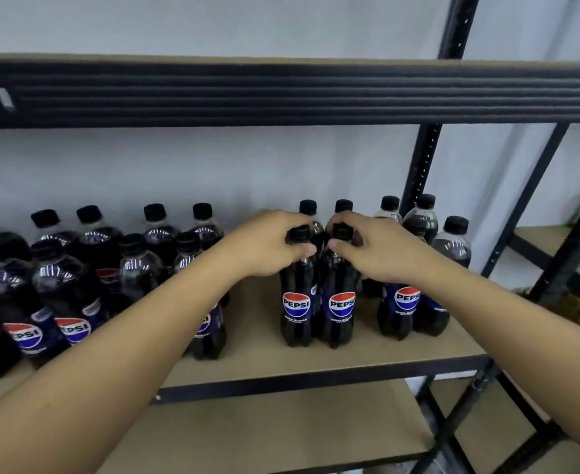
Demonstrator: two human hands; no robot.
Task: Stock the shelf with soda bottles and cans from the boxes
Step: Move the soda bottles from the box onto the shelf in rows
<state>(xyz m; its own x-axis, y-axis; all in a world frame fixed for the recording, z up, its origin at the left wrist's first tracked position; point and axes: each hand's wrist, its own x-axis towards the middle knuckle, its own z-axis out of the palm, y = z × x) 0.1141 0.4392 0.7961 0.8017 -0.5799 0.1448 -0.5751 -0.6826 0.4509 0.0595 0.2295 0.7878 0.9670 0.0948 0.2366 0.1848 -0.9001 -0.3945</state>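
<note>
On the shelf (258,336), gripping upright necks from above. Left hand (268,246) on left bottle (297,302), right hand (374,249) on right bottle (341,302)

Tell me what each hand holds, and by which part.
The left hand grips the left bottle at its neck, around the cap; the right hand grips the right bottle the same way. Both bottles are upright.

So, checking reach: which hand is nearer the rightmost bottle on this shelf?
Right. The right hand has its grip on a front bottle, just left of the rightmost bottle; the left hand, grip on the neighbouring bottle, is farther left.
</note>
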